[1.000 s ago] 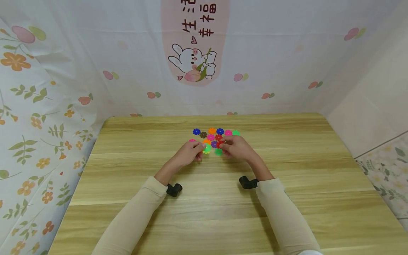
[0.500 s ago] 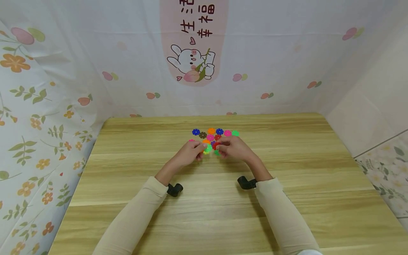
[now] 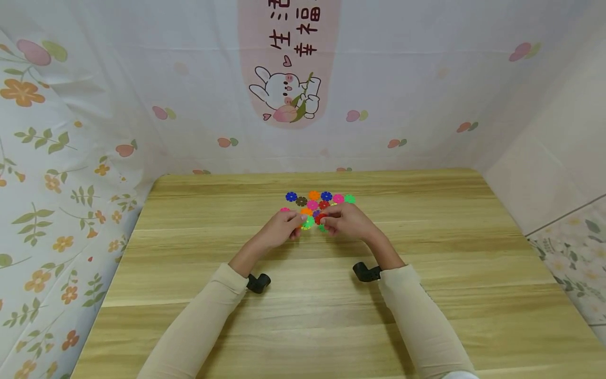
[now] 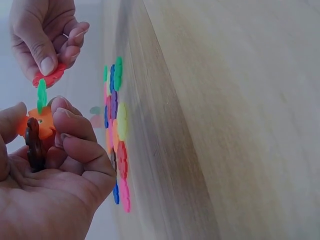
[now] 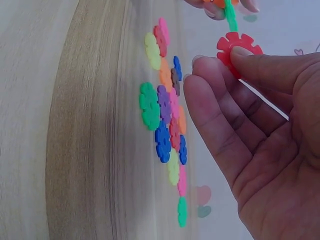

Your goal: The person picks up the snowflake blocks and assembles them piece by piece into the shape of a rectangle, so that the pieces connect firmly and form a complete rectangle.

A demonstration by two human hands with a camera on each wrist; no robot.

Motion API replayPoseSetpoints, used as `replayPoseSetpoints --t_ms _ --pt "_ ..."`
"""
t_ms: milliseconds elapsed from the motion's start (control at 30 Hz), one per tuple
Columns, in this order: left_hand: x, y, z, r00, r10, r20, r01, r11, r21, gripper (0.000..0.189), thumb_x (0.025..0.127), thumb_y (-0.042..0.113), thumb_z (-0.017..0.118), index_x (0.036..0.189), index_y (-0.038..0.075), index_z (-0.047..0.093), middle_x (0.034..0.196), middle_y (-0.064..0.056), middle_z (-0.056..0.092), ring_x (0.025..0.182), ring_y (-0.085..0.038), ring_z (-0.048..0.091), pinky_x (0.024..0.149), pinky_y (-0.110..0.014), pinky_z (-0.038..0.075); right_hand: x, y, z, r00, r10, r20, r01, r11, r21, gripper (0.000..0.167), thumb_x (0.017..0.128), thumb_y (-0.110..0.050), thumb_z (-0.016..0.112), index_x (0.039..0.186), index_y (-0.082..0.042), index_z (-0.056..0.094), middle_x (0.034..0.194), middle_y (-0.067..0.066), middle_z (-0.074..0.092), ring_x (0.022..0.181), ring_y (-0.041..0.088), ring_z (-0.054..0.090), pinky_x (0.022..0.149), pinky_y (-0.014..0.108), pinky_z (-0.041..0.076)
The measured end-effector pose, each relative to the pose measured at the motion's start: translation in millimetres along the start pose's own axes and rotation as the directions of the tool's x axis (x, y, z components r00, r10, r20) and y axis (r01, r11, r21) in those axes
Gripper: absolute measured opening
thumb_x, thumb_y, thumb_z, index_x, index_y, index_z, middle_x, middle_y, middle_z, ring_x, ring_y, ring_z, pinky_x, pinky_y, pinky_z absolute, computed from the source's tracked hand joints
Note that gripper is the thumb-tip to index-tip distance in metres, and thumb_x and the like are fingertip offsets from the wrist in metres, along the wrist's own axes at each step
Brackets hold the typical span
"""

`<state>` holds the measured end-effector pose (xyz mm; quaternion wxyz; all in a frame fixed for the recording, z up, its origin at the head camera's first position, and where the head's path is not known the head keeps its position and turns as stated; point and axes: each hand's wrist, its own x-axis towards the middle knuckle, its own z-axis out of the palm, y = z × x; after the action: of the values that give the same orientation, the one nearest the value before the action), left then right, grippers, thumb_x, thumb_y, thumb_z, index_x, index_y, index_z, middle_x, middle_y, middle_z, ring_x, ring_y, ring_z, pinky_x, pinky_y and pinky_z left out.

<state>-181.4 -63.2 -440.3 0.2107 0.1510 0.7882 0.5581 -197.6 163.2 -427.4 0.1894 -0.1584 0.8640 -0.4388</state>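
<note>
My left hand (image 3: 279,230) grips a small joined set of notched plastic snowflake discs. In the left wrist view the set shows an orange disc (image 4: 45,121), a brown disc (image 4: 33,142) nearest the palm and a green disc (image 4: 42,95) standing up from the orange one. My right hand (image 3: 351,220) pinches a red disc (image 5: 231,42) between thumb and fingers. The red disc's edge meets the tip of the green disc, and the two stand at an angle to each other. Both hands are raised over the far part of the table.
Several loose discs lie close together on the wooden table (image 3: 303,316) beyond the hands, among them a dark green disc (image 5: 149,106), a purple disc (image 5: 164,103) and a yellow disc (image 5: 152,51). A printed cloth (image 3: 189,95) hangs behind the table's back edge.
My right hand has shifted slightly left, bringing the red disc to the green disc's edge. In the last half second both hands have stayed nearly still.
</note>
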Motion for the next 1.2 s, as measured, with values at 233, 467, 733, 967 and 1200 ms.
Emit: replayPoseSetpoints --t_ms 233,467,733,967,1200 --pt "0.5 -3.0 0.8 1.0 0.002 -0.01 -0.002 1.0 -0.007 0.045 0.105 0.031 0.045 0.081 -0.006 0.056 0.071 -0.015 0.053 0.064 -0.033 0.045 0.057 -0.027 0.033 -1.7 -1.1 1.2 1.0 -0.013 -0.002 0.013 1.0 -0.023 0.02 0.099 -0.015 0.057 0.094 -0.001 0.071 0.08 0.016 0.068 0.073 0.03 0.067 0.066 0.031 0.058" --pt "0.2 -2.6 2.3 1.0 -0.026 -0.002 0.026 1.0 -0.006 0.044 0.104 0.033 0.046 0.084 -0.005 0.055 0.075 -0.017 0.055 0.065 -0.028 0.047 0.057 -0.026 0.035 -1.4 -0.2 2.7 1.0 -0.005 -0.005 0.005 1.0 -0.022 0.019 0.098 -0.014 0.058 0.099 -0.003 0.073 0.082 0.015 0.068 0.073 0.03 0.066 0.067 0.033 0.058" --pt "-0.6 0.9 2.3 0.999 -0.034 0.012 0.034 0.999 0.001 0.044 0.105 0.031 0.045 0.086 -0.007 0.055 0.073 -0.015 0.053 0.063 -0.027 0.044 0.055 -0.025 0.032 -1.1 -0.2 3.5 1.0 -0.023 -0.002 0.023 0.999 -0.026 0.018 0.098 -0.013 0.058 0.105 -0.007 0.074 0.083 0.015 0.069 0.073 0.028 0.066 0.069 0.036 0.058" --pt "-0.1 2.7 2.6 0.999 -0.051 0.01 0.051 0.999 0.009 0.043 0.105 0.03 0.045 0.086 -0.008 0.054 0.073 -0.015 0.052 0.056 -0.017 0.037 0.053 -0.025 0.028 -0.5 -4.8 6.4 0.999 -0.035 0.004 0.035 0.993 -0.11 0.022 0.098 -0.012 0.058 0.114 -0.005 0.072 0.085 0.013 0.072 0.069 0.024 0.064 0.062 0.03 0.053" --pt "1.4 2.7 3.1 0.998 -0.058 0.0 0.058 0.998 0.019 0.039 0.104 0.028 0.046 0.08 -0.001 0.053 0.073 -0.014 0.053 0.056 -0.015 0.036 0.053 -0.026 0.027 0.0 -8.1 9.1 0.997 -0.072 0.01 0.072 0.98 -0.185 0.022 0.098 -0.01 0.057 0.114 -0.004 0.072 0.087 0.012 0.072 0.064 0.023 0.062 0.055 0.025 0.047"
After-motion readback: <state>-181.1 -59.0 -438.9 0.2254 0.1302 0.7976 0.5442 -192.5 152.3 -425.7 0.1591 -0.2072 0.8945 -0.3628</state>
